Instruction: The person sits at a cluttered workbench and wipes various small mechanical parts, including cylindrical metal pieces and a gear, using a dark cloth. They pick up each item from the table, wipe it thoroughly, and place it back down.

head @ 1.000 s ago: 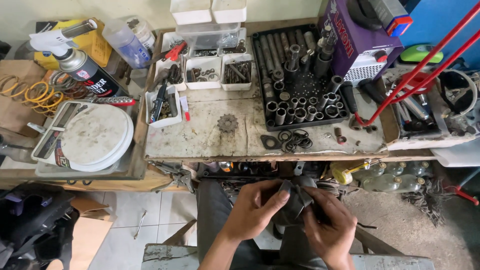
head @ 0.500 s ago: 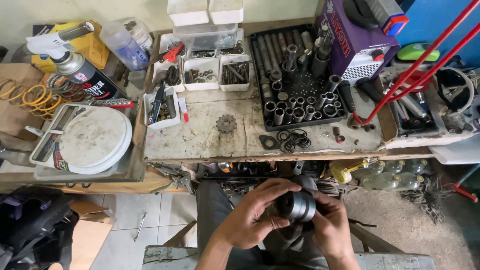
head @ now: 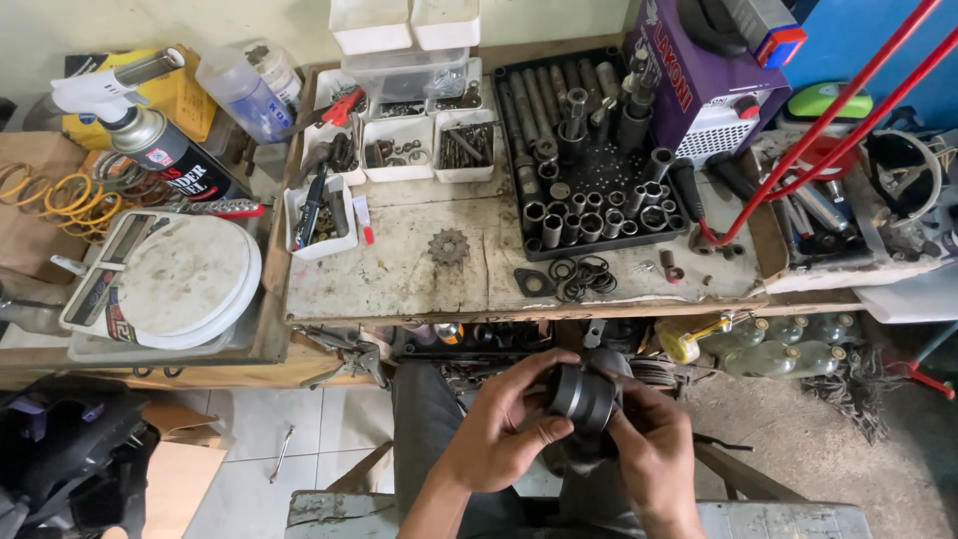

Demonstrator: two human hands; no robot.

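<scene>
Both my hands hold a short dark grey metal cylinder [head: 584,396] just below the front edge of the workbench [head: 419,269]. My left hand [head: 504,424] wraps its left end, thumb over the top. My right hand [head: 654,444] grips its right side, with a dark cloth [head: 589,444] bunched underneath. On the bench above lie a small sprocket [head: 449,247] and a pile of black rings and a gasket [head: 569,279].
A black tray of sockets [head: 589,160] stands at the back, white bins of small parts [head: 419,145] to its left. A round white scale [head: 165,279], a torch can [head: 150,130], a purple machine [head: 699,80] and red bars [head: 828,130] ring the bench. Bottles [head: 788,349] lie underneath.
The cloth covering the cylinder a second ago has dropped beneath it, baring the metal. My hands have turned the cylinder and lifted it slightly.
</scene>
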